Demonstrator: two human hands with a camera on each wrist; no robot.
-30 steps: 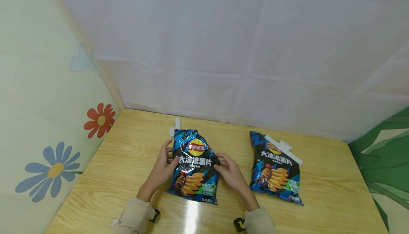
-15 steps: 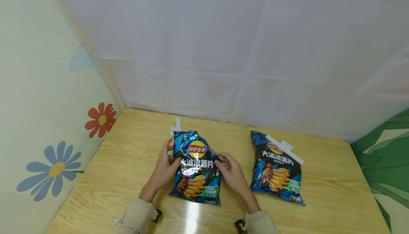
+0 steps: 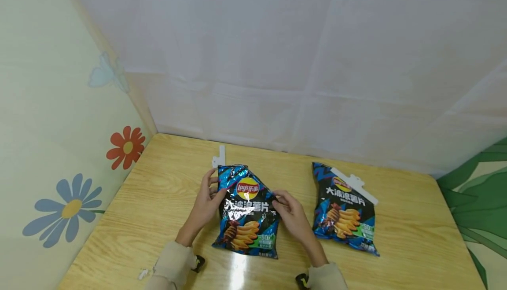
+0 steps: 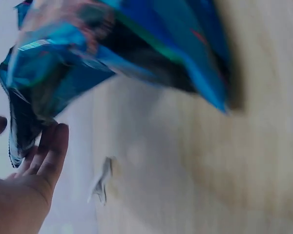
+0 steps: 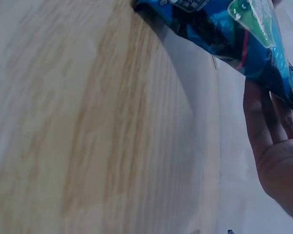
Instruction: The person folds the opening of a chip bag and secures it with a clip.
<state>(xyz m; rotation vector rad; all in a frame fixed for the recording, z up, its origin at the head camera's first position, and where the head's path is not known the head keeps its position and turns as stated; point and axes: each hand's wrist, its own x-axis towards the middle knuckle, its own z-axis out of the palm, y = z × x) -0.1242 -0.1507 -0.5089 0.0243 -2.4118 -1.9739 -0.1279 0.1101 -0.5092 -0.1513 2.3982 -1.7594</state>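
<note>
The near chip bag [image 3: 246,211] is being held at both side edges, fingers of the left hand [image 3: 206,202] and right hand [image 3: 291,217] pinching it. It is being shifted slightly right on the desk [image 3: 158,202] since a second ago; the white clip [image 3: 218,156] is being left exposed behind.

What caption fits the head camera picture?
Both hands, left hand and right hand, hold a chip bag on the wooden table.

Bright, even light; a white glare streak lies on the desk [image 3: 236,269] just below the chip bag [image 3: 247,213]. Head view bends at its edges. Both wrist views are motion-blurred and soft.
</note>
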